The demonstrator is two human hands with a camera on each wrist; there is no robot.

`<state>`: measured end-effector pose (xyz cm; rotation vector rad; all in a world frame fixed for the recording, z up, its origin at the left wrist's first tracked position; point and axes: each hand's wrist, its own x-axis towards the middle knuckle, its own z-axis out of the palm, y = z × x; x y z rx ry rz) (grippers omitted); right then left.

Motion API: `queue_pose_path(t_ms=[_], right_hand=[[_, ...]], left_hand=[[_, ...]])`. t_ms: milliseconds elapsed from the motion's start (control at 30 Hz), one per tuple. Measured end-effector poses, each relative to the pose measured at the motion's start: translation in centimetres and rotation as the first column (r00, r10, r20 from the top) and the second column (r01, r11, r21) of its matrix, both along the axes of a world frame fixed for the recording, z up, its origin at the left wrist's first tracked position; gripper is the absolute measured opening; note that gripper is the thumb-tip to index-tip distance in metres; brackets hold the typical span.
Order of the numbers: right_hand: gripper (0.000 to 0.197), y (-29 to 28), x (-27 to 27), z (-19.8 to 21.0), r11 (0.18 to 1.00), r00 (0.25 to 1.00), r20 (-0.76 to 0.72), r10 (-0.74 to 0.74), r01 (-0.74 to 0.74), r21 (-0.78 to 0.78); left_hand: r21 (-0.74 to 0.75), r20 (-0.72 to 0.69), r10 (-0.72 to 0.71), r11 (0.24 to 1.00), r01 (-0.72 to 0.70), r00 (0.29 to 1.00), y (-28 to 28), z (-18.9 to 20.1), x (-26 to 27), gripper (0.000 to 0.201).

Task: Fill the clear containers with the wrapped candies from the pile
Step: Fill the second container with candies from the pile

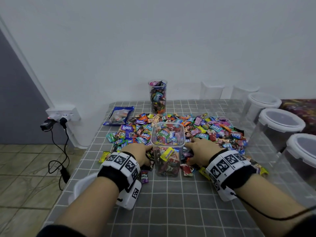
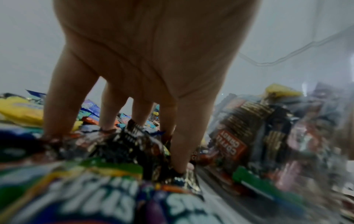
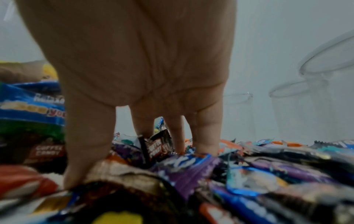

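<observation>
A square clear container, partly filled with wrapped candies, stands at the table's middle. The colourful candy pile spreads behind it and on both sides. A tall round container full of candies stands at the back. My left hand lies on the candies just left of the square container. In the left wrist view its fingers reach straight down into the wrappers beside the clear wall. My right hand rests on the candies just right of the container, and its fingers are spread straight onto the pile.
Several empty clear containers with white lids line the right edge, and two open ones stand at the back. A blue candy bag lies back left. A white lid sits at the left table edge. Grey checked cloth covers the near table.
</observation>
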<state>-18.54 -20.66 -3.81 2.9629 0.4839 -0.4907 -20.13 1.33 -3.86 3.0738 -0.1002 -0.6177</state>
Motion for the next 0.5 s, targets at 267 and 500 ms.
queue_pose_path(t_ms=[267, 500], right_hand=[[0.037, -0.12, -0.09, 0.27, 0.997, 0.999, 0.045, -0.027, 0.023, 0.074], [0.026, -0.09, -0.22, 0.49, 0.992, 0.992, 0.116, -0.051, 0.037, 0.122]], left_hand=[[-0.053, 0.108, 0.045, 0.998, -0.04, 0.993, -0.22, -0.03, -0.26, 0.029], [-0.097, 0.202, 0.122, 0.99, -0.105, 0.972, -0.23, 0.22, -0.31, 0.022]])
